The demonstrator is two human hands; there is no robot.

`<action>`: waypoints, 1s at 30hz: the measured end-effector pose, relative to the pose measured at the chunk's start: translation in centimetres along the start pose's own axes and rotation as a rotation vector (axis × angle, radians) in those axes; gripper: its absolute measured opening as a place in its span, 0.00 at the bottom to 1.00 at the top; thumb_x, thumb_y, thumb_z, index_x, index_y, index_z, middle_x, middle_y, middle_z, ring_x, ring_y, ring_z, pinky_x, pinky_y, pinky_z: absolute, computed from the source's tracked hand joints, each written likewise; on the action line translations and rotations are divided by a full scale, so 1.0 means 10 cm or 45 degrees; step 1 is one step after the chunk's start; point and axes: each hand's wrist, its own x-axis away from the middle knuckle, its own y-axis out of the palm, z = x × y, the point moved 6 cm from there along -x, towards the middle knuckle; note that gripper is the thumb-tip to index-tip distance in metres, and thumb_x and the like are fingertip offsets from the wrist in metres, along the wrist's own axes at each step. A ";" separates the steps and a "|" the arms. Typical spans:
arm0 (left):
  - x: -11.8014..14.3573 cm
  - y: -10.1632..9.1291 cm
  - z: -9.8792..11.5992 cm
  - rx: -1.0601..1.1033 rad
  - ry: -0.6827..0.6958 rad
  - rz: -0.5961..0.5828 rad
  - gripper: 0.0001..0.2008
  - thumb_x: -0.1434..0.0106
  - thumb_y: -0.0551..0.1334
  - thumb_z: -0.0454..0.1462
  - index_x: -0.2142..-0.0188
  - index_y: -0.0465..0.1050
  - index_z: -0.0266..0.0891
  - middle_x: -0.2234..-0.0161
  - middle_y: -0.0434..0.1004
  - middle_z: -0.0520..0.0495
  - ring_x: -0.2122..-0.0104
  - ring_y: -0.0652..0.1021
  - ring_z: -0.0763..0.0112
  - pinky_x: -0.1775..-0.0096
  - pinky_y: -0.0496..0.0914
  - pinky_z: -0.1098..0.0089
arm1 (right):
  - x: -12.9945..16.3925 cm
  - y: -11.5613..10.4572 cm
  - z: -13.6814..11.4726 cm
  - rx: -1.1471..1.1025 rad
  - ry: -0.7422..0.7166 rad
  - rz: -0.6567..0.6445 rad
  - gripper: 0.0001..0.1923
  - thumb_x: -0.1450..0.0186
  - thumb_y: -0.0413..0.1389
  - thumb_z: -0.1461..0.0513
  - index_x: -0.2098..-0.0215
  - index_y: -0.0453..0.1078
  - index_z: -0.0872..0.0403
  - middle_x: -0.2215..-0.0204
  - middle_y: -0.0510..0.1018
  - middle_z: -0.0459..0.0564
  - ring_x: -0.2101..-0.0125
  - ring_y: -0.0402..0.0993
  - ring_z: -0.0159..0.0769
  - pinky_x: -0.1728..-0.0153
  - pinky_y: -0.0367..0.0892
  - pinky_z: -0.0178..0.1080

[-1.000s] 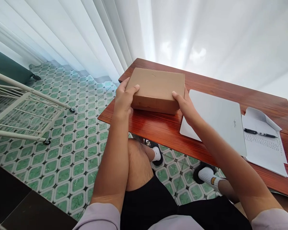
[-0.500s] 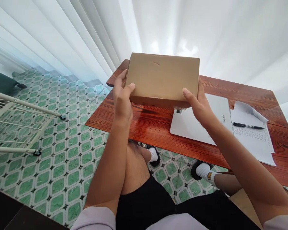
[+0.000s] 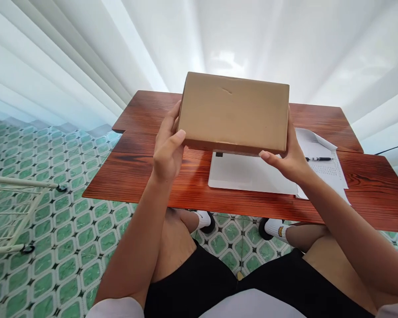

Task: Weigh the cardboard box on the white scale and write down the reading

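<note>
A plain brown cardboard box (image 3: 235, 112) is held up over the wooden table (image 3: 119, 176), its broad face turned toward me and a small crease near its top. My left hand (image 3: 169, 148) grips the box's left end, thumb on the lower front corner and fingers behind the side. At the other end my right hand (image 3: 290, 154) holds it, the thumb along the bottom edge and the fingers mostly hidden behind. Partly covered by the box, a silver laptop (image 3: 248, 174) lies closed on the table below.
To the right of the laptop lie sheets of handwritten paper (image 3: 328, 176) with a black pen (image 3: 320, 158) on top. A white wheeled rack (image 3: 23, 216) stands on the green tiled floor at left. White curtains (image 3: 235, 35) hang behind the table.
My view has swung left to right, so the table and rack appear further left. The box stays in both hands, slightly more tilted down to the right, and the right thumb has slid to its lower edge.
</note>
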 end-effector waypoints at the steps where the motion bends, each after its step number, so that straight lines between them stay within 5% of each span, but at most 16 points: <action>1: 0.00 0.05 -0.02 -0.003 -0.011 -0.040 0.27 0.39 0.66 0.45 0.40 0.72 0.50 0.34 0.68 0.52 0.29 0.59 0.52 0.31 0.60 0.53 | 0.04 -0.06 0.03 -0.004 -0.020 -0.006 0.60 0.43 0.66 0.38 0.25 0.36 0.36 0.27 0.51 0.48 0.27 0.49 0.49 0.28 0.54 0.57; 13: 0.12 0.55 -0.41 0.048 -0.118 -0.343 0.30 0.36 0.66 0.48 0.35 0.68 0.52 0.32 0.65 0.48 0.32 0.64 0.49 0.34 0.65 0.52 | 0.57 -0.54 0.54 -0.039 0.148 0.249 0.50 0.39 0.63 0.40 0.27 0.48 0.40 0.28 0.57 0.51 0.30 0.56 0.50 0.31 0.59 0.56; 30: 0.22 0.58 -0.49 0.059 -0.232 -0.329 0.29 0.37 0.64 0.50 0.37 0.70 0.52 0.33 0.66 0.48 0.32 0.64 0.48 0.43 0.74 0.54 | 0.61 -0.71 0.63 0.021 0.143 0.284 0.45 0.39 0.60 0.37 0.29 0.56 0.40 0.33 0.67 0.52 0.33 0.63 0.54 0.36 0.66 0.57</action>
